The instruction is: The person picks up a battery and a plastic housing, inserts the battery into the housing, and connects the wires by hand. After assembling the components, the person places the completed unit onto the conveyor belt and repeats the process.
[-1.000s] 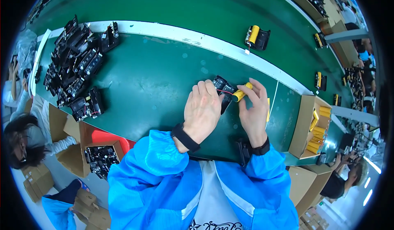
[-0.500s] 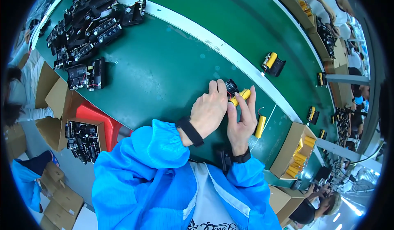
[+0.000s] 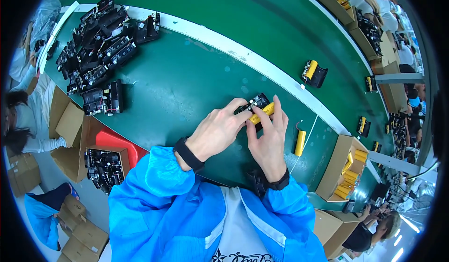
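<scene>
My left hand [image 3: 216, 132] is closed, its fingers gripping the near left side of a black plastic housing [image 3: 258, 99] with a small circuit board. My right hand [image 3: 269, 146] pinches a yellow cylindrical battery [image 3: 267, 109] between thumb and fingers, against the near side of the housing. Whether the battery is fully seated cannot be made out, as my fingertips cover part of it. Right of my right hand, a second yellow battery [image 3: 300, 143] with thin wires lies on the green table [image 3: 173, 93].
Black housings [image 3: 100, 47] are heaped at the far left. A cardboard box of yellow batteries [image 3: 331, 168] stands at the right. Beyond the white rail [image 3: 224, 49], assembled units [image 3: 314, 74] sit on a green belt. A box of black parts [image 3: 122, 158] stands lower left, beside a red stool.
My left hand has shifted left and turned, uncovering more of the housing. My right hand has moved slightly left with the battery. The whole view has shifted a little.
</scene>
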The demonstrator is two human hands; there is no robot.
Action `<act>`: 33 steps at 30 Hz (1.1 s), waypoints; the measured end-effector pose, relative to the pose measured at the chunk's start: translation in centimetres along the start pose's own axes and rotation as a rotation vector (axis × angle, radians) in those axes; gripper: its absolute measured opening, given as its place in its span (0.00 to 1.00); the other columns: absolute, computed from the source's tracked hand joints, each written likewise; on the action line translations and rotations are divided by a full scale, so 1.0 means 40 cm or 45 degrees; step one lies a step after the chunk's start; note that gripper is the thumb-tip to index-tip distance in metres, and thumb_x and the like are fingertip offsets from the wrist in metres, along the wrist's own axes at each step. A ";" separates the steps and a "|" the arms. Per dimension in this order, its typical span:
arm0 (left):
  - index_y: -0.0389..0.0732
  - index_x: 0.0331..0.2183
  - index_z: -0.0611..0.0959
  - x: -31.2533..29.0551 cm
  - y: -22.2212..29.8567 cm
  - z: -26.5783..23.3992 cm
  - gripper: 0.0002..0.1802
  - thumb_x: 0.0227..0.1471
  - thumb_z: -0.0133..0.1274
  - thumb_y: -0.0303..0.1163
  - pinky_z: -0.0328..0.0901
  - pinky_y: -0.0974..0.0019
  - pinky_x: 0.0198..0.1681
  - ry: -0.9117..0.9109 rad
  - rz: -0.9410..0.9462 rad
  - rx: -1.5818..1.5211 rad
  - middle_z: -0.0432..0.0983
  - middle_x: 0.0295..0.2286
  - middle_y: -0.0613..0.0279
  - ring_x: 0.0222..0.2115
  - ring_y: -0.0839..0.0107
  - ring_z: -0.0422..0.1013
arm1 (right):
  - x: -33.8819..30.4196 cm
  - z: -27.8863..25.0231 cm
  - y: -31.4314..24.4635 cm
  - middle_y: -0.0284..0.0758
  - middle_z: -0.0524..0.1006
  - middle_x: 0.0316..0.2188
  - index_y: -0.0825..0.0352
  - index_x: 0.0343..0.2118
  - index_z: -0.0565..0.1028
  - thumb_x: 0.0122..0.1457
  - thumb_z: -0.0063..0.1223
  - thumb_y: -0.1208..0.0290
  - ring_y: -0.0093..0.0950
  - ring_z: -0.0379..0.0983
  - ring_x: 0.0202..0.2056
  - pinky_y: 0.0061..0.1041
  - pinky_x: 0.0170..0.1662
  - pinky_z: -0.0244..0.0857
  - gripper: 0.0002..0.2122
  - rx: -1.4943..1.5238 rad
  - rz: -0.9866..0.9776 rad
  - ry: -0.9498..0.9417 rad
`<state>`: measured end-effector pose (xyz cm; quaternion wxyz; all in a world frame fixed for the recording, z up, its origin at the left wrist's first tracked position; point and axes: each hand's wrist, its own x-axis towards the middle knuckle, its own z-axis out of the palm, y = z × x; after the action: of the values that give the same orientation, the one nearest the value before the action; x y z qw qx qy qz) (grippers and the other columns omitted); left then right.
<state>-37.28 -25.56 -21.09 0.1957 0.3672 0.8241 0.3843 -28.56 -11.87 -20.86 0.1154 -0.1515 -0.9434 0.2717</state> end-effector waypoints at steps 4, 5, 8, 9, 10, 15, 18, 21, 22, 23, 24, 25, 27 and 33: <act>0.41 0.41 0.83 -0.001 -0.009 -0.005 0.15 0.48 0.58 0.21 0.74 0.54 0.35 -0.004 0.108 0.145 0.71 0.48 0.53 0.34 0.48 0.77 | -0.003 0.000 0.000 0.50 0.60 0.63 0.65 0.42 0.80 0.47 0.65 0.78 0.47 0.64 0.53 0.38 0.54 0.63 0.16 0.012 0.006 -0.022; 0.41 0.41 0.83 0.001 -0.010 -0.010 0.15 0.48 0.58 0.22 0.74 0.54 0.35 -0.018 0.129 0.157 0.71 0.47 0.53 0.33 0.49 0.77 | -0.004 0.000 0.002 0.50 0.61 0.63 0.65 0.41 0.80 0.46 0.65 0.78 0.46 0.63 0.53 0.37 0.54 0.63 0.16 0.019 0.005 -0.016; 0.41 0.41 0.82 0.003 -0.013 -0.018 0.15 0.49 0.58 0.22 0.74 0.55 0.35 -0.045 0.171 0.183 0.72 0.47 0.55 0.33 0.50 0.77 | -0.005 0.004 0.003 0.48 0.61 0.63 0.65 0.40 0.81 0.46 0.65 0.78 0.46 0.63 0.54 0.37 0.54 0.63 0.16 0.037 0.005 -0.005; 0.41 0.41 0.82 0.002 -0.016 -0.018 0.14 0.49 0.58 0.23 0.74 0.55 0.35 -0.016 0.169 0.145 0.73 0.47 0.56 0.33 0.50 0.77 | -0.004 0.005 0.001 0.48 0.61 0.63 0.65 0.40 0.81 0.46 0.65 0.78 0.46 0.63 0.54 0.37 0.54 0.63 0.15 0.005 -0.020 -0.005; 0.41 0.41 0.82 0.001 -0.018 -0.017 0.14 0.49 0.58 0.23 0.74 0.55 0.35 0.012 0.167 0.107 0.73 0.47 0.56 0.33 0.51 0.77 | -0.002 0.006 0.000 0.48 0.62 0.62 0.65 0.39 0.81 0.45 0.65 0.78 0.45 0.63 0.54 0.36 0.54 0.63 0.15 -0.028 -0.044 -0.005; 0.42 0.42 0.82 0.004 -0.024 -0.028 0.14 0.50 0.58 0.24 0.74 0.55 0.35 0.009 0.159 0.071 0.73 0.46 0.58 0.33 0.52 0.77 | 0.005 0.002 -0.007 0.47 0.64 0.61 0.65 0.37 0.82 0.44 0.66 0.77 0.43 0.64 0.52 0.35 0.52 0.64 0.13 -0.013 -0.039 -0.008; 0.42 0.42 0.82 0.003 -0.031 -0.021 0.14 0.50 0.59 0.24 0.74 0.55 0.34 0.024 0.171 0.075 0.73 0.46 0.57 0.33 0.52 0.77 | 0.006 -0.001 -0.004 0.46 0.65 0.60 0.65 0.37 0.82 0.43 0.67 0.77 0.42 0.65 0.51 0.34 0.51 0.64 0.14 0.007 -0.039 0.006; 0.42 0.42 0.82 0.002 -0.034 -0.023 0.14 0.50 0.59 0.25 0.75 0.56 0.34 0.023 0.181 0.087 0.73 0.46 0.57 0.33 0.52 0.77 | 0.007 0.001 -0.005 0.46 0.67 0.60 0.65 0.36 0.82 0.42 0.67 0.78 0.41 0.66 0.50 0.34 0.51 0.65 0.14 0.037 -0.021 0.020; 0.42 0.42 0.82 0.002 -0.034 -0.025 0.14 0.50 0.59 0.25 0.75 0.56 0.33 0.016 0.184 0.096 0.73 0.46 0.57 0.33 0.52 0.77 | 0.007 0.002 -0.005 0.46 0.67 0.59 0.65 0.36 0.82 0.42 0.68 0.78 0.40 0.67 0.49 0.34 0.50 0.65 0.14 0.058 -0.004 0.025; 0.42 0.42 0.82 0.001 -0.033 -0.026 0.14 0.50 0.59 0.25 0.75 0.56 0.33 0.007 0.188 0.106 0.73 0.46 0.57 0.33 0.52 0.77 | 0.008 0.002 -0.006 0.46 0.67 0.59 0.65 0.35 0.82 0.42 0.68 0.78 0.40 0.67 0.49 0.34 0.50 0.65 0.14 0.078 0.014 0.030; 0.42 0.42 0.82 0.001 -0.033 -0.027 0.14 0.50 0.59 0.25 0.75 0.56 0.33 0.007 0.188 0.106 0.73 0.46 0.57 0.33 0.52 0.77 | 0.008 0.003 -0.006 0.46 0.67 0.59 0.65 0.35 0.82 0.42 0.68 0.78 0.40 0.67 0.49 0.34 0.50 0.65 0.14 0.078 0.015 0.030; 0.42 0.42 0.82 0.001 -0.032 -0.028 0.14 0.50 0.59 0.25 0.75 0.56 0.33 0.013 0.194 0.103 0.73 0.46 0.57 0.33 0.52 0.77 | 0.008 0.003 -0.005 0.46 0.68 0.59 0.65 0.36 0.82 0.41 0.68 0.78 0.40 0.67 0.49 0.34 0.50 0.66 0.15 0.080 0.014 0.027; 0.42 0.41 0.82 0.002 -0.031 -0.028 0.14 0.50 0.59 0.24 0.75 0.57 0.32 0.027 0.204 0.096 0.72 0.46 0.57 0.33 0.52 0.77 | 0.009 0.002 -0.004 0.46 0.68 0.59 0.65 0.37 0.82 0.40 0.69 0.78 0.40 0.68 0.50 0.34 0.51 0.66 0.16 0.085 0.012 0.022; 0.40 0.40 0.81 0.007 -0.024 -0.039 0.14 0.47 0.58 0.22 0.74 0.56 0.33 -0.015 0.210 0.090 0.71 0.46 0.56 0.32 0.52 0.77 | 0.019 -0.001 -0.007 0.47 0.68 0.59 0.66 0.40 0.80 0.40 0.69 0.78 0.43 0.68 0.53 0.35 0.53 0.66 0.19 0.097 0.012 0.028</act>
<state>-38.85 -26.51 -20.86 0.1553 0.4427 0.8030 0.3676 -29.31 -11.81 -20.57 0.1303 -0.1543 -0.9303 0.3063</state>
